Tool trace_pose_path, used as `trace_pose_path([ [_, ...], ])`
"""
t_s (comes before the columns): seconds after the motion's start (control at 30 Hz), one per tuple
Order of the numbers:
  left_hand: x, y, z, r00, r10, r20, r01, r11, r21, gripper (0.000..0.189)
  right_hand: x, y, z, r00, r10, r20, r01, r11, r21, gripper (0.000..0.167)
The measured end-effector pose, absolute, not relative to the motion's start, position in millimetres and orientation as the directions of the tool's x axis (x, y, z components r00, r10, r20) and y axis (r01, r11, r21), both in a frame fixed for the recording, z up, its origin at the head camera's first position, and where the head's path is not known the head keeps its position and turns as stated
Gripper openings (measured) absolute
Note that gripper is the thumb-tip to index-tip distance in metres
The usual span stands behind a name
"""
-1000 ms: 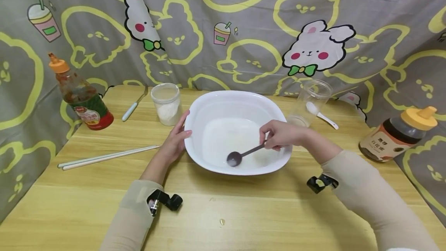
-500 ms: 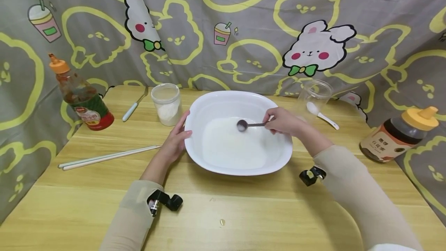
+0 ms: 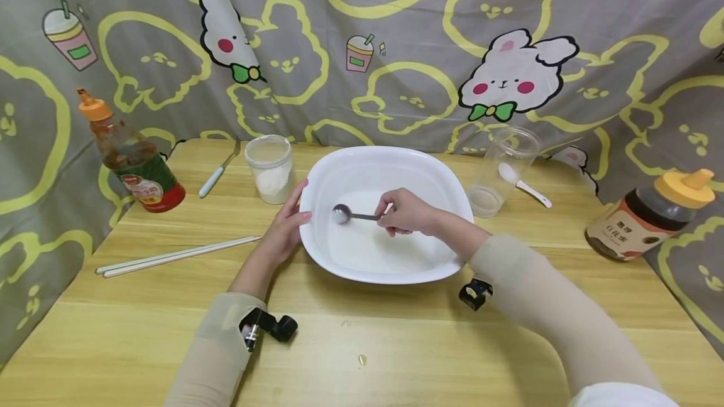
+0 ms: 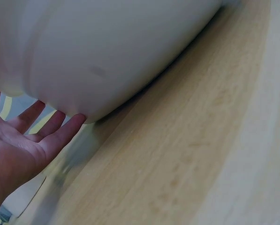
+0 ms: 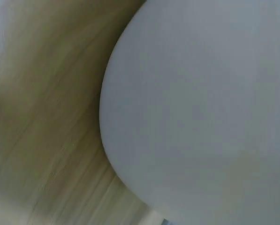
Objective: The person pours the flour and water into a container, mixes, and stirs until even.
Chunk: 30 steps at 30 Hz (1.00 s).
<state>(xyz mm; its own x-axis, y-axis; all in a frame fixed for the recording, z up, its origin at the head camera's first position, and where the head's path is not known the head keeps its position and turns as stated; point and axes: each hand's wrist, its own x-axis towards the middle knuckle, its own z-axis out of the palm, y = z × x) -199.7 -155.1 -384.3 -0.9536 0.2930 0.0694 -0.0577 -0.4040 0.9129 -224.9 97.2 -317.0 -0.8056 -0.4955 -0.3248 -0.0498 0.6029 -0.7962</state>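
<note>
A large white basin (image 3: 386,277) stands on the table with milky white contents (image 3: 362,250) in its bottom. My left hand (image 3: 283,229) holds its left side, thumb over the rim; in the left wrist view, the spread fingertips (image 4: 79,120) of that hand rest against the outer wall (image 4: 107,51). Above the contents, my right hand (image 3: 408,212) pinches the handle of a dark brown measuring spoon (image 3: 364,217). The spoon's round head points left, with some white in it. In the right wrist view the basin's wall (image 5: 191,112) hides the hand and spoon.
A jar of white powder (image 3: 271,171), a blue-handled utensil (image 3: 212,181), chopsticks (image 3: 178,256) and a red sauce bottle (image 3: 136,162) lie or stand leftward. A clear jar (image 3: 500,171), white spoon (image 3: 525,186) and yellow-capped honey bottle (image 3: 645,215) are on the right.
The right hand has swept the measuring spoon from the basin's front to its back, then leftward across to the left side. The left hand has stayed at the rim.
</note>
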Motion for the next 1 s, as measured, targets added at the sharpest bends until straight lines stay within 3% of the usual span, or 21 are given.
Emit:
trace_pose_path([
  [0.33,-200,-155,-384,-0.956,0.291,0.042,-0.081,-0.399,0.913,0.068,-209,145,-297,-0.756,-0.531,-0.383,-0.074,0.65,-0.756,0.012],
  [0.47,-199,-155,-383,-0.957,0.289,0.034,-0.086,-0.393,0.915,0.068,-209,168,-288,-0.812,-0.458,-0.362,-0.096,0.716,-0.691,0.01],
  [0.67,-199,-157,-382,-0.958,0.285,0.036,-0.079,-0.381,0.921,0.069,-224,179,-285,-0.899,-0.299,-0.32,-0.025,0.765,-0.644,0.013],
  [0.83,-199,-156,-383,-0.955,0.296,0.036,-0.083,-0.381,0.921,0.069,-240,161,-300,-0.917,-0.259,-0.304,0.03,0.716,-0.698,0.01],
  [1.0,-199,-155,-382,-0.956,0.29,0.04,-0.079,-0.387,0.919,0.069,-244,128,-314,-0.908,-0.324,-0.265,0.006,0.622,-0.783,0.01],
])
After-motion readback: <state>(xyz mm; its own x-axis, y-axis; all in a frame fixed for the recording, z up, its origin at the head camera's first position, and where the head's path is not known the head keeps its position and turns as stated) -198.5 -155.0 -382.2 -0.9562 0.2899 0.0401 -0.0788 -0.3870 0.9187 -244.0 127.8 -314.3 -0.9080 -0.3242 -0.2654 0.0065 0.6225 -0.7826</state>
